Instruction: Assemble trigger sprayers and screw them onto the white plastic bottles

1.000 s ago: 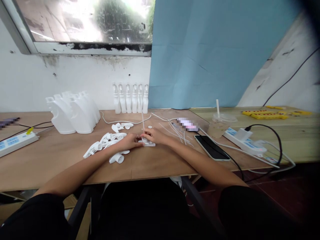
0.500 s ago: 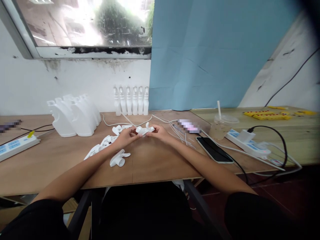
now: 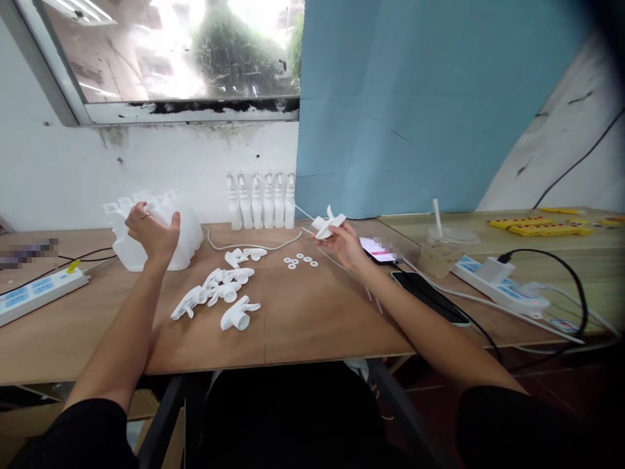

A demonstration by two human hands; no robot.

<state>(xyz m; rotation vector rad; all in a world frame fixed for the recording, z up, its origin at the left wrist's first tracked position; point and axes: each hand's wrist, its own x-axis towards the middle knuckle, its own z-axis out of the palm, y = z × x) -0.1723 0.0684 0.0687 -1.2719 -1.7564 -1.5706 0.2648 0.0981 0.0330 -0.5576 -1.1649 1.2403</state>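
The right hand pinches a white plastic trigger-spray head and holds it raised above the wooden counter, its thin dip tube trailing clear of the parts below. The left hand, fingers spread and holding nothing, hovers at the cluster of white plastic bottles by the wall. Between them lie loose white spray heads and small white washers; a dark phone and cables crowd the right side.

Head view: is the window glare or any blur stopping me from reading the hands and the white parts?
Head view: the window is blown out, but the table is evenly lit. The right hand and its white trigger head read sharp. The left hand blends into the white bottles. Straight edges bow; the top right corner is dark.
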